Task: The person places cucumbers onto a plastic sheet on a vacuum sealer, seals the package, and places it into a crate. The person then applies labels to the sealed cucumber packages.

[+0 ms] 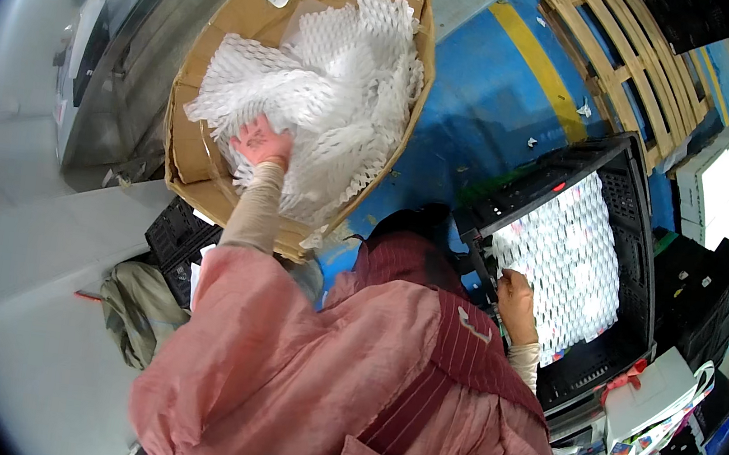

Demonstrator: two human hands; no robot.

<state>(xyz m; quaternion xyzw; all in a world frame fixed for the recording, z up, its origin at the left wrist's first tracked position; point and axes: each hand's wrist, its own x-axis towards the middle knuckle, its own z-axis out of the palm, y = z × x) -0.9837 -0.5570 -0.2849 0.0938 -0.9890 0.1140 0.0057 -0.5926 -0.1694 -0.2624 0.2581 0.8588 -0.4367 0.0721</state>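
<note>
White foam netting sheets (333,94) lie heaped in a large open cardboard box (191,169). My left hand (262,141) rests on the near left part of the heap with its fingers spread; whether it pinches any netting is hidden. On the right, a black plastic crate (638,193) has another white foam net sheet (558,265) spread over its contents, with bits of colour showing through. My right hand (515,304) is at the crate's near left side, by the edge of that sheet. Its fingers are bent, and I cannot tell what they grip.
A wooden pallet (629,69) lies on the blue floor (482,105) behind the crate. More black crates (693,302) stand at the right. White bags with printed items (650,406) sit near the lower right. A grey cloth (139,312) hangs at the left, near a folded black crate (178,242).
</note>
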